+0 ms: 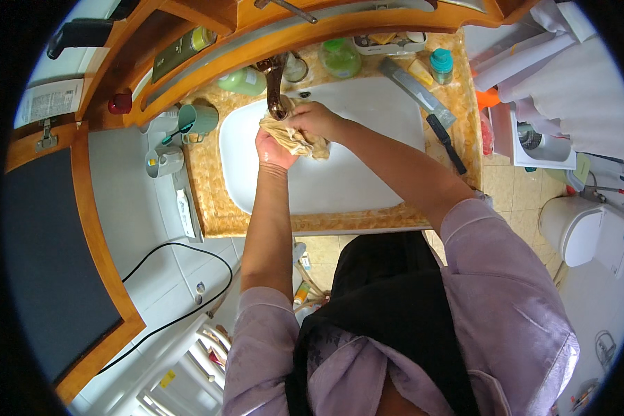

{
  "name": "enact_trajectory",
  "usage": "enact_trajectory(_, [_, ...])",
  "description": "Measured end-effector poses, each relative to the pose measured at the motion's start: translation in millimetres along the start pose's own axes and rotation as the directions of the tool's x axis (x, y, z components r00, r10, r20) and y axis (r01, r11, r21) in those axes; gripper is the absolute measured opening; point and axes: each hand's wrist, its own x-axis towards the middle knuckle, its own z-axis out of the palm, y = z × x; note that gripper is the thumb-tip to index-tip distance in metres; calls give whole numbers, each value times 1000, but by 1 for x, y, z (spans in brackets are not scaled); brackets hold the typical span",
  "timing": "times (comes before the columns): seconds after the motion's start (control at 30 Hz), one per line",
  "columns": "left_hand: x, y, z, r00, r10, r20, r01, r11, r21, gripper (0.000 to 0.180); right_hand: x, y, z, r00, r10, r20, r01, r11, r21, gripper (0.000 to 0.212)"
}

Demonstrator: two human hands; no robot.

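Home bathroom, as I stand in it: a white, rounded-rectangular washbasin [367, 180] set in an orange-marbled counter [218, 223] before me, a bronze-coloured metal faucet [274, 83], a grey-green cup [202, 119], and, to my right, a white toilet [577, 232] on beige floor tiles [517, 194].

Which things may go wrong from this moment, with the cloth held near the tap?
The left hand and right hand hold the yellowish cloth close to the tap, so knuckles might knock it. If the cloth is wet, drips might land on the counter. The right forearm passes near a long black object, which it might nudge.
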Motion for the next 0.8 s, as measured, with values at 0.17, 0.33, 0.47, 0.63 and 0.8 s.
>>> enact_trajectory(0.17, [-11,-7,36,982,52,-181,-43,998,50,42,-9,-10,-17,997,-8,-83,71,598,799,22])
enact_trajectory(0.33, [-2,-15,-11,994,81,-77,-80,997,12,56,-20,7,38,658,-711,248,631,342,-697,14])
enact_trajectory(0.47, [-13,-22,-10,974,219,64,-214,973,-87,72,-48,-22,30,775,-555,302,608,523,-598,18])
enact_trajectory(0.63, [-13,-23,17,973,221,67,-213,970,-115,69,-11,-2,-16,831,-385,-402,81,798,-597,45])
enact_trajectory(0.8, [-4,-11,4,994,77,73,-76,997,-21,47,0,1,-42,959,96,266,-162,958,237,42])
